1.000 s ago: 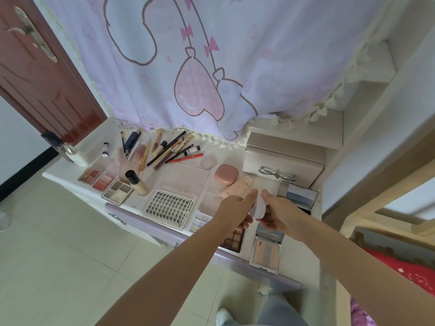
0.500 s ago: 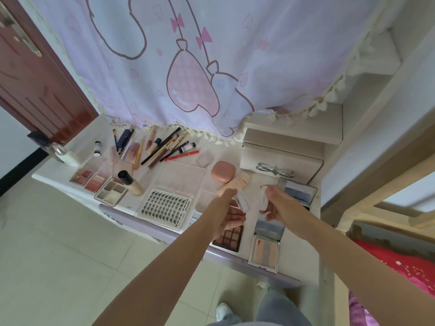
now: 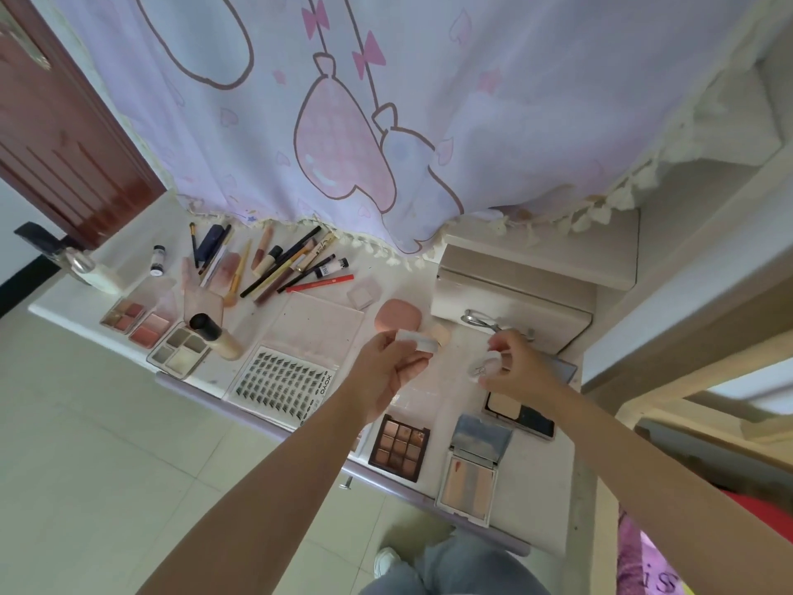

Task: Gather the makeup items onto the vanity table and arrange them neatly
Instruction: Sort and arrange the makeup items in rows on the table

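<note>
My left hand (image 3: 388, 371) holds a small white lid (image 3: 416, 340) between thumb and fingers above the vanity table (image 3: 545, 478). My right hand (image 3: 517, 371) grips a small round white jar (image 3: 487, 363), a hand's width to the right of the lid. Under them lie a brown eyeshadow palette (image 3: 401, 446), an open mirror compact (image 3: 472, 470) and a dark compact (image 3: 521, 416). A pink case (image 3: 397, 322) and a peach sponge (image 3: 441, 334) sit just behind my hands. The lash tray (image 3: 285, 384), a foundation bottle (image 3: 216, 337) and blush palettes (image 3: 141, 322) lie to the left.
Several brushes and pencils (image 3: 279, 268) lie at the back under a pink cartoon curtain (image 3: 343, 122). A small drawer box (image 3: 513, 311) stands at the back right. A bottle (image 3: 92, 270) stands at the left end, near a brown door (image 3: 55, 131). Tiled floor (image 3: 86, 465) is below.
The jar was held whole between both hands; now my left hand has pulled the lid away to the left and my right hand keeps the jar.
</note>
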A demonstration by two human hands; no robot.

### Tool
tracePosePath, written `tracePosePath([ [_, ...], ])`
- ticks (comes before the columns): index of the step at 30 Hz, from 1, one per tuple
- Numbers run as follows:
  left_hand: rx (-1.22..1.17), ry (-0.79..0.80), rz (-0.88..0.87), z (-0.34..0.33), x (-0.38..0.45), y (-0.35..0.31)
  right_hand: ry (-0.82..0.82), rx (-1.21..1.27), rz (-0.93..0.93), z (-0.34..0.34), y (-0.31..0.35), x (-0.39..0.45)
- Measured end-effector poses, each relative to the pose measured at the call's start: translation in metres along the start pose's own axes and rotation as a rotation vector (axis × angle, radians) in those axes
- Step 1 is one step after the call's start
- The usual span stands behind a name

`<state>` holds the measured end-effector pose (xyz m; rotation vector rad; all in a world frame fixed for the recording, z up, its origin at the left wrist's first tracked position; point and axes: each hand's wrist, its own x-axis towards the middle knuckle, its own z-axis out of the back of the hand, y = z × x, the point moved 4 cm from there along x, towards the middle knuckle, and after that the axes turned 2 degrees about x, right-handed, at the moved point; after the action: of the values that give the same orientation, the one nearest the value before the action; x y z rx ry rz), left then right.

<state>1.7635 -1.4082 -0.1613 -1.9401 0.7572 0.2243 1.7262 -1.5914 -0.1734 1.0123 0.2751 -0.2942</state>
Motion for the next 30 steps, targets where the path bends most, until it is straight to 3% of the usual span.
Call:
tracePosePath([
  [4,0.485,-0.052,-0.003,0.006,0.007,-0.001,0.199,-0.351,0.064,-0.021,-0.003,0.032],
  [7,0.722,-0.082,-0.063,0.014,0.014,-0.003,0.155,-0.463,0.106,-0.033,-0.010,0.052],
  [12,0.903,-0.062,-0.103,0.022,0.026,-0.006,0.054,-0.531,0.078,-0.044,-0.021,0.066],
  [21,1.417,0.200,-0.049,0.016,0.072,-0.013,-0.114,-0.560,-0.080,-0.045,-0.014,0.069],
  [26,1.660,0.486,-0.086,-0.007,0.093,0.009,-0.034,-0.573,-0.108,-0.033,-0.018,0.040],
  [30,1.895,0.688,-0.125,-0.019,0.103,0.033,-0.094,-0.582,-0.196,-0.023,-0.027,0.013],
])
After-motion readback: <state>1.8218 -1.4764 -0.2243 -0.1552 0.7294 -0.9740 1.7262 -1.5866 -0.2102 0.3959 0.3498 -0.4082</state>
